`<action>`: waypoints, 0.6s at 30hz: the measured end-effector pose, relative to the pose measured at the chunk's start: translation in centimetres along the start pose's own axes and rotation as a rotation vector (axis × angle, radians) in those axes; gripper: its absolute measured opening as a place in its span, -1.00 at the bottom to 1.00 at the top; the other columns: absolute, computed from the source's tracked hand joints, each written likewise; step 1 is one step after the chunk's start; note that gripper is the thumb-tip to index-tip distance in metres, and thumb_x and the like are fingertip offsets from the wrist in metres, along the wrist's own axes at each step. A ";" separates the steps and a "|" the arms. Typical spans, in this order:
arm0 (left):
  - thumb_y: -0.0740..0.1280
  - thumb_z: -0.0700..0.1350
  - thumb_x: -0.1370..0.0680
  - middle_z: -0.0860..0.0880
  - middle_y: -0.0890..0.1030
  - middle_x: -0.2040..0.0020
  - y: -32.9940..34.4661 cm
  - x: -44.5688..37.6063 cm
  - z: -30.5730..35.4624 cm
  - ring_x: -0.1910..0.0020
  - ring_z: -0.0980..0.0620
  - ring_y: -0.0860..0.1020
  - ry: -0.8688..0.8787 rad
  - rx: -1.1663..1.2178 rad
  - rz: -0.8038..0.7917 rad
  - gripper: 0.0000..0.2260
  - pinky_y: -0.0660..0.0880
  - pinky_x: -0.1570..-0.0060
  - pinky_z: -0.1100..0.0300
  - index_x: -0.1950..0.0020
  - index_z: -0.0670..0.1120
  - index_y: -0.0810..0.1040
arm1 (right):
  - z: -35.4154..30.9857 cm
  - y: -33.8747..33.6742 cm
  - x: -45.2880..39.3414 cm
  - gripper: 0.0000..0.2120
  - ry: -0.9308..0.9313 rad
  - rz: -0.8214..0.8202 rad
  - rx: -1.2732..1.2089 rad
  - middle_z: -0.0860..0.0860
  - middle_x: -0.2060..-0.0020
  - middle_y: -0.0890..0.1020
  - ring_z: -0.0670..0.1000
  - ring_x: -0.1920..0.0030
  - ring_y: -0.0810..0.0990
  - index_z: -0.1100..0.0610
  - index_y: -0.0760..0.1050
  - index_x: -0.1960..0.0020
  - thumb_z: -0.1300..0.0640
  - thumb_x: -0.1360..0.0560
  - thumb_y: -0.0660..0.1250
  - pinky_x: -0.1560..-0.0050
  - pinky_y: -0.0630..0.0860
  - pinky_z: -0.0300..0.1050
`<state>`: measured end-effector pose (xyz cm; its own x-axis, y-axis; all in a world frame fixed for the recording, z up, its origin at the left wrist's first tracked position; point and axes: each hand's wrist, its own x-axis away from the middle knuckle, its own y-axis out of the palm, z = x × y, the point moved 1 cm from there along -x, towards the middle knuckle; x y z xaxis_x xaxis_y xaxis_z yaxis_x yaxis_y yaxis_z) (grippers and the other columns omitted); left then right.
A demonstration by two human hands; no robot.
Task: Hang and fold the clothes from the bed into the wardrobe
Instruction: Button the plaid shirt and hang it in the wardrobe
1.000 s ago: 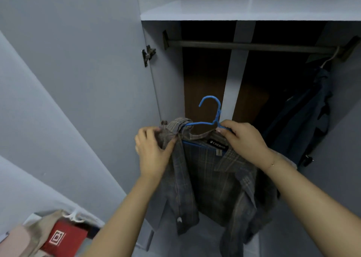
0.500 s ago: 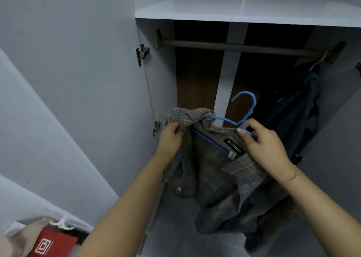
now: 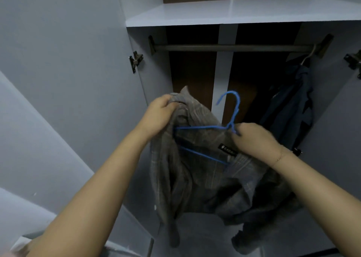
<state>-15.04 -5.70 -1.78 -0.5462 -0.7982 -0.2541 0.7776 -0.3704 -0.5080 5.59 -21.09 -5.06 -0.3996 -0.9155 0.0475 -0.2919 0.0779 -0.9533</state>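
Left hand (image 3: 159,114) grips plaid shirt (image 3: 197,170) shoulder, right hand (image 3: 252,139) pinches blue hanger (image 3: 230,120) neck below rail (image 3: 230,47), likely seating the shoulder.

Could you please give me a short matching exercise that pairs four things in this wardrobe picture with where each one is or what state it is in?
Things:
1. plaid shirt
2. blue hanger
3. dark jacket
4. rail

Places or states:
A. fixed across the wardrobe under the white shelf
B. hanging at the right end of the rail
C. gripped at one shoulder by the left hand
D. held at its neck by the right hand, hook not on the rail

Pairs: 1-C, 2-D, 3-B, 4-A
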 end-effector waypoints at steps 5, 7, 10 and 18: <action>0.28 -0.28 -0.58 0.27 0.51 0.33 4.5 4.4 2.3 0.31 0.35 0.45 0.117 0.013 -0.161 -0.68 0.34 0.23 0.46 0.24 0.12 0.43 | -1.6 1.7 -0.5 -0.75 0.095 -0.092 -0.900 -0.13 0.33 0.67 -0.21 0.23 0.62 0.08 0.68 0.21 0.25 -0.55 0.29 0.23 0.48 -0.41; 0.29 -0.31 -0.58 0.21 0.50 0.30 6.0 6.6 0.5 0.28 0.33 0.44 0.098 0.031 -0.183 -0.73 0.33 0.19 0.43 0.21 0.03 0.49 | -0.7 2.3 -0.4 -0.66 0.193 -0.084 -1.134 -0.01 0.40 0.64 -0.03 0.29 0.61 0.08 0.65 0.37 0.24 -0.54 0.30 0.28 0.49 -0.25; 0.29 -0.29 -0.60 -0.07 0.51 0.14 9.0 9.3 -0.8 0.11 0.05 0.51 0.071 0.075 -0.200 -0.90 0.39 0.05 0.23 0.03 -0.23 0.60 | -0.6 2.7 0.2 -0.66 0.211 -0.222 -1.408 0.04 0.52 0.40 0.08 0.47 0.35 0.10 0.44 0.46 0.04 -0.46 0.33 0.38 0.28 -0.13; 0.27 -0.37 -0.57 -0.01 0.57 -0.04 8.9 10.9 -2.3 -0.05 0.14 0.55 0.040 0.295 -0.133 -0.71 0.44 -0.14 0.35 -0.20 -0.10 0.61 | -1.2 3.5 -0.1 -0.84 -0.007 0.054 -1.285 0.09 0.25 0.72 0.01 0.22 0.70 0.20 0.66 0.24 0.17 -0.48 0.43 0.27 0.59 -0.26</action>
<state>-14.76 -16.59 -11.02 -0.6565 -0.7164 -0.2362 0.7520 -0.5969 -0.2796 3.61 -20.27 -8.01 -0.4337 -0.9010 0.0132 -0.9008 0.4339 0.0167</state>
